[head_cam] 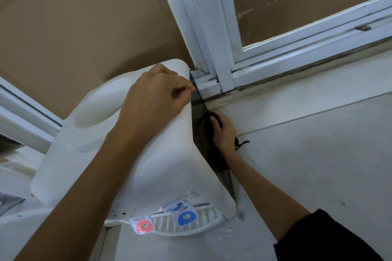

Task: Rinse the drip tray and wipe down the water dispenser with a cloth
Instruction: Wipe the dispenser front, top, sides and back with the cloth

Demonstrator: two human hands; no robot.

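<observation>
Both hands on water dispenser (127, 140): left hand (154, 99) grips top corner, right hand (222, 131) fingers clutch dark cloth (212, 154).

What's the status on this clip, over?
Left hand grips dispenser top edge. Right hand presses dark cloth on its dark side. Drip tray in place.

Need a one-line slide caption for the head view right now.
Left hand steadies the white water dispenser top while right hand wipes its dark side with a dark cloth.
</observation>
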